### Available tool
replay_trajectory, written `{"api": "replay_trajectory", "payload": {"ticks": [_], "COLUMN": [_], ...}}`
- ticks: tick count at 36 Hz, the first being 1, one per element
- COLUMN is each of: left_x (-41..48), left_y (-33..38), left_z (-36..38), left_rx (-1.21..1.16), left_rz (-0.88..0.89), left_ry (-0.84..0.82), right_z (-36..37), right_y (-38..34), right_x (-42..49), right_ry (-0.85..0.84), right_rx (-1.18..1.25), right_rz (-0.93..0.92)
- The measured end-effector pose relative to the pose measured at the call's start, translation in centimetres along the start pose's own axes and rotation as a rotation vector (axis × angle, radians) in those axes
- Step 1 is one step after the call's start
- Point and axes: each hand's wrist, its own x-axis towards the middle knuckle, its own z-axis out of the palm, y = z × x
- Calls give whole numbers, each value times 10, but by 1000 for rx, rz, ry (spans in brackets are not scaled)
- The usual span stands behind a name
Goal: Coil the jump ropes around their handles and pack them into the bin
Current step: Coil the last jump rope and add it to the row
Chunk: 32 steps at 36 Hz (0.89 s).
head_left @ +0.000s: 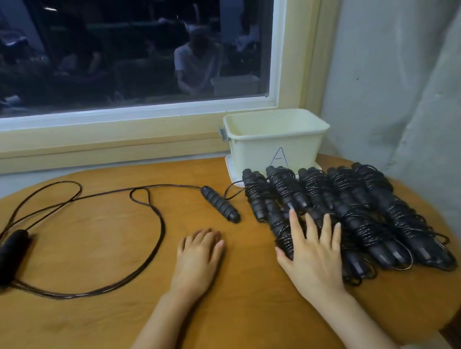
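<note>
here, ribbed black coiled jump ropes (349, 216) lie side by side on the round wooden table (125, 319) before the cream plastic bin (277, 144), nothing visible inside. right hand (315, 253) rests flat on them; left hand (199, 257) lies relaxed, empty. one loose rope (88, 230) sprawls left.

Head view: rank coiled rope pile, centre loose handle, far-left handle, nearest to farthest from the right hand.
1. Coiled rope pile: under the right hand, touching.
2. Centre loose handle: left of the pile.
3. Far-left handle: at far left.
</note>
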Motion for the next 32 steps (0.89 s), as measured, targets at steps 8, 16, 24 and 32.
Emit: {"api": "replay_trajectory", "payload": {"ticks": [8, 16, 24, 32], "left_x": [-5, -18, -31, -44], "left_y": [5, -12, -90, -163], "left_z": [-8, -39, -97, -124], "left_rx": [20, -8, 112, 242], "left_rz": [-10, -27, -168, -304], "left_ry": [-63, -39, 48, 89], "right_z": [-12, -32, -3, 26], "right_y": [-5, -61, -130, -158], "right_x": [2, 33, 83, 101], "right_ry": [4, -5, -292, -329], "right_rx": [18, 172, 50, -75], "right_rz": [-41, -315, -327, -182]}}
